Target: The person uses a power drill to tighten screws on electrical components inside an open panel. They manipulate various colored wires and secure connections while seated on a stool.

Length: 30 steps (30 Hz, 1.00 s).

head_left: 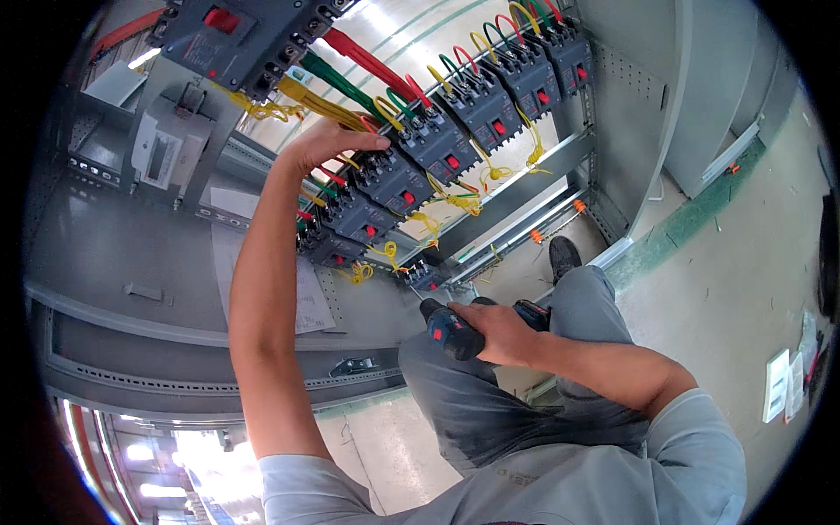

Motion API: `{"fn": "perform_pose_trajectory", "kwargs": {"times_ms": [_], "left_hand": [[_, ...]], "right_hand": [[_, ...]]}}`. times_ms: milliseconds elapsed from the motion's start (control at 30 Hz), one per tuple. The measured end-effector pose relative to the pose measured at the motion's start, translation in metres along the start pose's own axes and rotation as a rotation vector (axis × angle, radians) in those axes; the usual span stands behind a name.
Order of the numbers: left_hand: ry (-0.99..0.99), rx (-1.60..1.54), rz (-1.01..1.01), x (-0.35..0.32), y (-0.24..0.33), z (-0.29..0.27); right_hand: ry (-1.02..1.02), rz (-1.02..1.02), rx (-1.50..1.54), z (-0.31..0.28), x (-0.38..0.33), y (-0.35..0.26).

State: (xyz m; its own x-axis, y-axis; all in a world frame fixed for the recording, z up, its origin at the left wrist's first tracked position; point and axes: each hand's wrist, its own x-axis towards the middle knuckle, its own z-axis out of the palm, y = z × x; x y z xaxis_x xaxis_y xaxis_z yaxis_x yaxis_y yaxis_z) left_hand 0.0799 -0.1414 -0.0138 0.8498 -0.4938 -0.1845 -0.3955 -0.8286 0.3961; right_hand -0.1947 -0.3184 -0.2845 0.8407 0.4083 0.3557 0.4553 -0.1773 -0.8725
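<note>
My right hand (507, 336) is closed round a dark blue and black cordless drill (452, 331). The drill's thin bit points up and left toward a small dark breaker (426, 276) low in the cabinet; whether the tip touches it I cannot tell. Up at the slanting row of breakers, my left hand (325, 144) lies with fingers stretched over the top edge of one grey circuit breaker (398, 185) with a red switch, beside yellow wires (324, 103). Some of its fingers are partly hidden. Thin yellow wire coils (468, 203) hang below the row.
A larger breaker (229, 52) sits at the upper left, with thick red cables (363, 63) and green cables beside it. Printed sheets (306, 302) lie on the grey cabinet panel (131, 254). My shoe (564, 258) is by the frame. Wire scraps lie on the floor at right.
</note>
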Motion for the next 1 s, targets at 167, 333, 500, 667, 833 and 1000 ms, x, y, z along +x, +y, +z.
{"fn": "perform_pose_trajectory", "kwargs": {"times_ms": [167, 333, 500, 667, 833, 1000], "left_hand": [[-0.003, -0.096, -0.032, 0.008, -0.005, 0.0], [-0.013, -0.177, -0.018, 0.009, -0.005, 0.002], [0.056, -0.408, -0.137, -0.001, -0.009, -0.001], [-0.06, -0.427, -0.186, -0.003, -0.04, -0.031], [-0.159, -0.339, -0.202, -0.02, -0.014, -0.014], [-0.024, -0.055, -0.174, -0.022, 0.006, 0.003]], "right_hand": [[-0.016, 0.038, 0.016, -0.004, 0.004, -0.001], [0.03, 0.018, 0.048, -0.001, 0.009, 0.003], [-0.043, 0.083, 0.065, -0.008, 0.009, 0.001], [-0.087, 0.145, 0.084, -0.018, 0.001, -0.001], [-0.016, 0.127, 0.127, -0.023, 0.003, 0.0], [0.019, 0.098, 0.133, -0.02, 0.002, 0.006]]}}
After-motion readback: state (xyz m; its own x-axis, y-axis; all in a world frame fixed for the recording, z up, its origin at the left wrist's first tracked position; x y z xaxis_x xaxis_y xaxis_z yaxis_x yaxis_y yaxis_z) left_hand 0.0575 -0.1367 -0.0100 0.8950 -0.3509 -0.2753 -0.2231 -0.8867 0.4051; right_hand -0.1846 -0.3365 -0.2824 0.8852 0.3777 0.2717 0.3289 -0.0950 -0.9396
